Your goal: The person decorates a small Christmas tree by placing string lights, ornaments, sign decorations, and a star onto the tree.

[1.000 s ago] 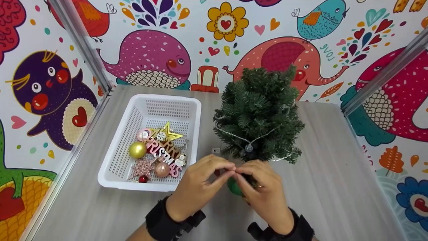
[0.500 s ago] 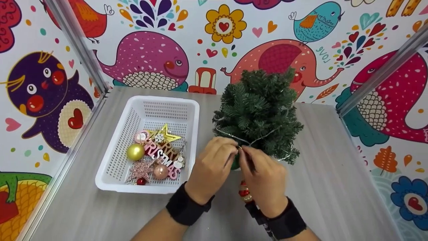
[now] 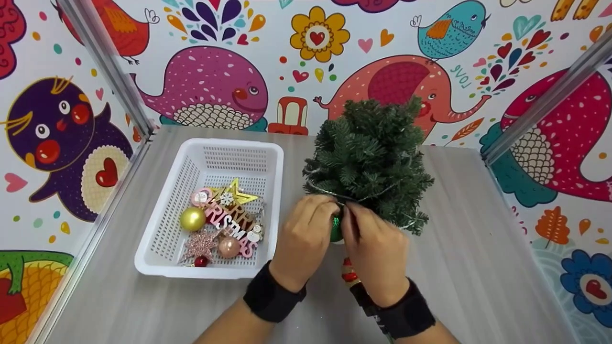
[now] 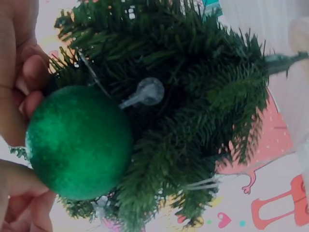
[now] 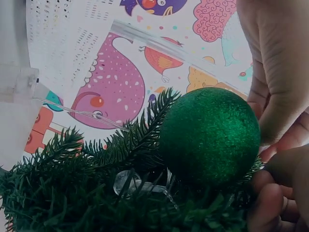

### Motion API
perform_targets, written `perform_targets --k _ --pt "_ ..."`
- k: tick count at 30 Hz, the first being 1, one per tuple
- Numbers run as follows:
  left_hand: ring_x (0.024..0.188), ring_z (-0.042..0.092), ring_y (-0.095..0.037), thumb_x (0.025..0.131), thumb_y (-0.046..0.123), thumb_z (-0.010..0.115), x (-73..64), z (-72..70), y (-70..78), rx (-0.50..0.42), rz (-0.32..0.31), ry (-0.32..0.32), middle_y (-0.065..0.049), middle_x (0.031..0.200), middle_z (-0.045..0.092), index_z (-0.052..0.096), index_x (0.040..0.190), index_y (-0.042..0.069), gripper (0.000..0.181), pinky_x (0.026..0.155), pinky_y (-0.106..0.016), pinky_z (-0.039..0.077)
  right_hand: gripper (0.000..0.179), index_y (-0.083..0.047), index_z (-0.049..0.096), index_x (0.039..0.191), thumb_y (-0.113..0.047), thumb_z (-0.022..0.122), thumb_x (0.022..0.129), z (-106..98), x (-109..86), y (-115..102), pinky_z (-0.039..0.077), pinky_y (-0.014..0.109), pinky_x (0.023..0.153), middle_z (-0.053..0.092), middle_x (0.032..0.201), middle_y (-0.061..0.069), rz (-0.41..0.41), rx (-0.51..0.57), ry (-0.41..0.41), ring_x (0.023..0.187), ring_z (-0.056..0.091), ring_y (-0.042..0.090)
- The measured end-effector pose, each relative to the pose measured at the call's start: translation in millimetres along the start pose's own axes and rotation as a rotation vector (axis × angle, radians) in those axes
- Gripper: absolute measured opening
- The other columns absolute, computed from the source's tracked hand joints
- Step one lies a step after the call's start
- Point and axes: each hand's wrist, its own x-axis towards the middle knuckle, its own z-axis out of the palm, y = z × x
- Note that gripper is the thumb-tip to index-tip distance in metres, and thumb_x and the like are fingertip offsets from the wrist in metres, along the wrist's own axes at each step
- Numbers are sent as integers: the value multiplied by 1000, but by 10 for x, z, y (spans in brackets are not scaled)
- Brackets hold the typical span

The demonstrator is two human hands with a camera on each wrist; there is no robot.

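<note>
A glittery green Christmas ball hangs between my two hands at the front of a small artificial Christmas tree. My left hand and right hand meet over it, fingertips pinching at its top, close to the branches. In the left wrist view the ball overlaps the needles beside a clear light bulb. The right wrist view has the ball against the fingers, its hanger hidden behind it. A red and gold ornament shows partly under my right hand.
Left of the tree stands a white perforated basket. In it lie a gold ball, a pink glitter star, a Merry Christmas sign and other ornaments. A light string wraps the tree. Printed panels enclose the table.
Both hands have moved up and forward to the tree's lower front branches, bringing the green ball along. In the last half second they have barely shifted.
</note>
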Motion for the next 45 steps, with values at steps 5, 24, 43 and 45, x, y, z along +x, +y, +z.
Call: perform_targets --k 5,24,43,45 --pt "95 69 -24 90 -6 71 -29 26 -2 -44 -91 -15 -10 98 73 73 104 2 16 89 -30 59 21 -4 74 106 -21 61 105 4 8 0 59 38 57 78 88 10 0 -7 -10 63 70 23" --pt "98 70 -22 87 0 75 -152 21 13 -227 -258 -88 -9 102 75 72 108 3 22 90 -31 59 15 -8 75 101 -8 81 87 -53 -18 4 53 34 51 76 82 5 -10 -25 -54 56 64 18" --pt "88 73 -26 86 -3 74 -162 -307 -403 -33 -276 -74 -16 98 76 71 106 -3 20 80 -33 63 29 -4 77 105 -26 58 107 -210 -325 118 35 16 50 62 68 -3 -89 267 63 52 43 3" --pt "92 73 -28 90 -2 71 -120 -414 -588 6 -322 -104 -16 101 76 72 109 -3 19 84 -37 62 31 -1 77 103 -25 57 107 -242 -381 158 30 14 49 53 63 -5 -88 332 91 52 37 2"
